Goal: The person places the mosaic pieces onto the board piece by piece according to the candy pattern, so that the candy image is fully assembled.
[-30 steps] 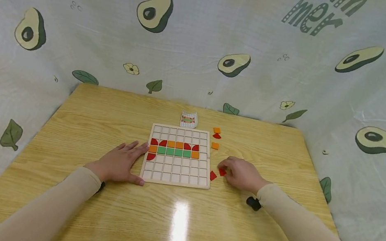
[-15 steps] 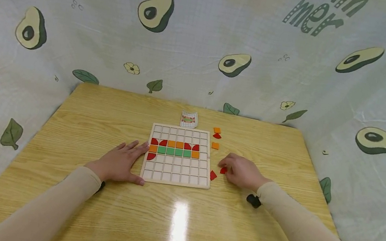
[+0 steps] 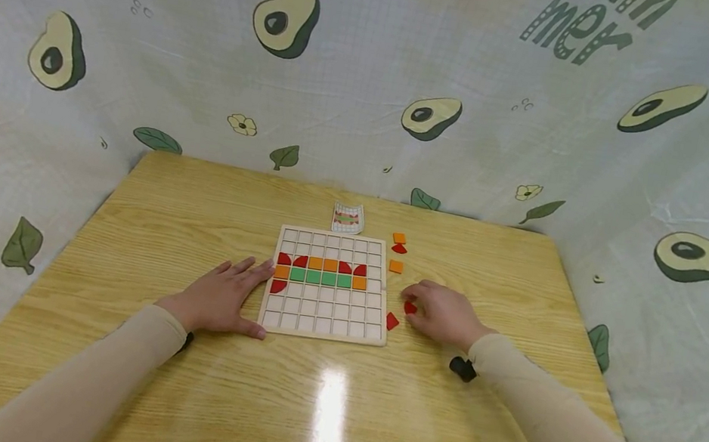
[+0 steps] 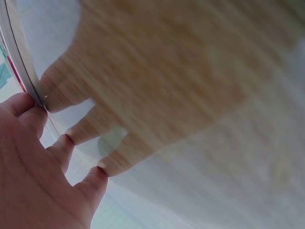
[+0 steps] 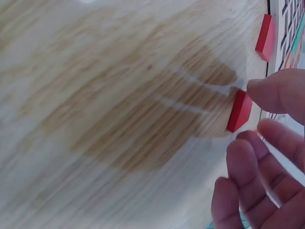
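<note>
A pale wooden grid board lies on the table, with red quarter-circle, orange and green square tiles in some cells. My left hand rests spread at the board's left edge, fingertips on its side and the table. Right of the board, my right hand holds a red quarter-circle tile between thumb and fingers, low over the tabletop. The right wrist view shows the thumb at one end of this tile and curled fingers near the other. Another red tile lies between that hand and the board.
Two orange squares and a red quarter-circle tile lie at the board's upper right. A small printed pattern card sits behind the board. A patterned cloth surrounds the table's back and sides.
The red tile at my right fingers has turned and shifted slightly away from me. My right hand has moved only a little; the left hand stays in place.
</note>
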A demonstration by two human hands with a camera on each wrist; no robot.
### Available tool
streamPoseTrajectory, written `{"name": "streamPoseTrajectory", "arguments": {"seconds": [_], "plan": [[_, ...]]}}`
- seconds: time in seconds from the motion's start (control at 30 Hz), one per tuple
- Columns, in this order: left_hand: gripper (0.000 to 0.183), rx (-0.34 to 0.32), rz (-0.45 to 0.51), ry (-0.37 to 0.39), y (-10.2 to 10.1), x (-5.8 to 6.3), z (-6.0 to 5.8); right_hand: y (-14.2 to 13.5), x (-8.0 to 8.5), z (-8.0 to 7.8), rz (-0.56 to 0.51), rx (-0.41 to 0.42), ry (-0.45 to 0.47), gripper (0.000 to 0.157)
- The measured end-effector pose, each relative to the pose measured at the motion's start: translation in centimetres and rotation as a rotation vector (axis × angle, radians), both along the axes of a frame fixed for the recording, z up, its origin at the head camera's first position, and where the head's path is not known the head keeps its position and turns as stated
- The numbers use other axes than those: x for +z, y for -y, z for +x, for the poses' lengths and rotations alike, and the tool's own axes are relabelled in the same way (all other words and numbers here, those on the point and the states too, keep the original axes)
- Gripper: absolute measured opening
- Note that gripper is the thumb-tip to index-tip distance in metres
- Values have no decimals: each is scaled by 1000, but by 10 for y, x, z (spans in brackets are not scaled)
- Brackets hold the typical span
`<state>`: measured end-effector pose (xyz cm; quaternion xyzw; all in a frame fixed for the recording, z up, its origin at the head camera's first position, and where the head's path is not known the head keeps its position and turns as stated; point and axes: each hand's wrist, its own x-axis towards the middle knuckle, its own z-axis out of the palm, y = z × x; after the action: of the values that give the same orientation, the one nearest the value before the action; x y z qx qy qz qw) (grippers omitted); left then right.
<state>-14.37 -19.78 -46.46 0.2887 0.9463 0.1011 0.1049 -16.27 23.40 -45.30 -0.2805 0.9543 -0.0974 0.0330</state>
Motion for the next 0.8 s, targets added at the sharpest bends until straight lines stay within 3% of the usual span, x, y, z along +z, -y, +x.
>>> {"name": "streamPoseTrajectory", "arguments": {"seconds": [0.23, 0.8], "plan": [[116, -3, -11, 0, 1, -1, 0, -3, 0, 2, 12, -41, 21, 26], [118, 14, -1, 9, 0, -1, -1, -5, -5, -5, -23, -36, 37, 24]]}}
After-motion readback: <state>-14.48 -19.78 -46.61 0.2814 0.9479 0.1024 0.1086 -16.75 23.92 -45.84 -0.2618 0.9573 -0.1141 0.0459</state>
